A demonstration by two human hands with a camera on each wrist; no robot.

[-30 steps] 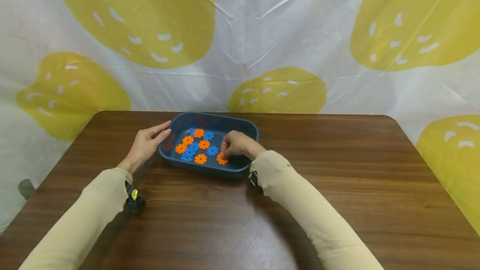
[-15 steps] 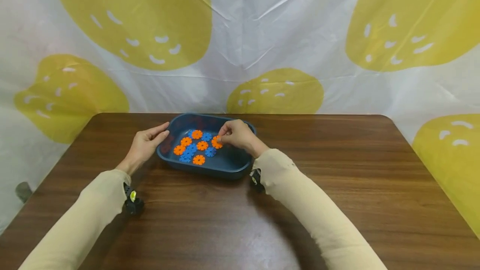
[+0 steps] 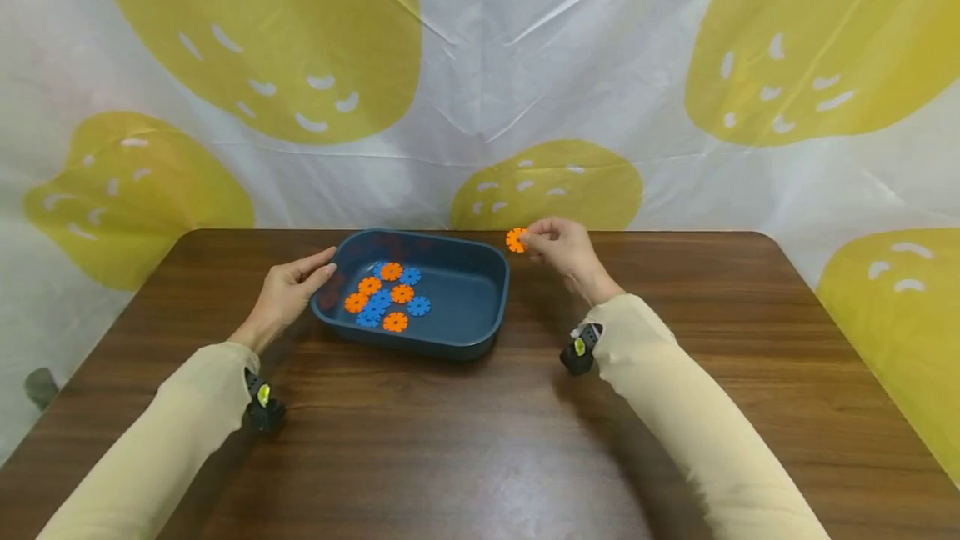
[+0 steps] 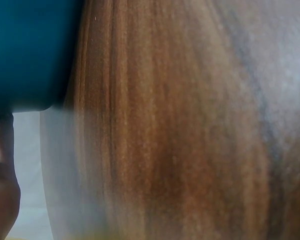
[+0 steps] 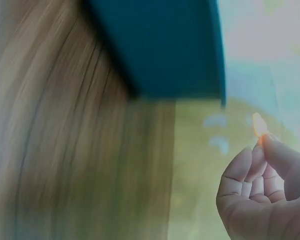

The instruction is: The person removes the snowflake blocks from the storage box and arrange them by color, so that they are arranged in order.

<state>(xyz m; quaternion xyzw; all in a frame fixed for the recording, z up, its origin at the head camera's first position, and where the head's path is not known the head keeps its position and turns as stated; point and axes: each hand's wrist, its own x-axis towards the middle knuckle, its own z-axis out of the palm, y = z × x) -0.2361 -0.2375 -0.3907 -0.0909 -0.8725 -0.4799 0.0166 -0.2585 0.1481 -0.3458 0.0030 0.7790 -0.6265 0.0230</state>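
Now the right hand (image 3: 567, 252) pinches an orange disc (image 3: 513, 240) between thumb and fingers, held up just outside the tray (image 3: 467, 298) at two o'clock! Across at ten o'clock, the left hand (image 3: 283, 292), fingers stretched out, touches the tray's edge. Inside, other discs (image 3: 395, 322), orange and blue, bunch towards nine o'clock, some of them overlapping.

Brown wood-grain table (image 3: 420, 448); creased white cloth (image 3: 465, 98) behind it, large yellow fruit prints (image 3: 262, 32)
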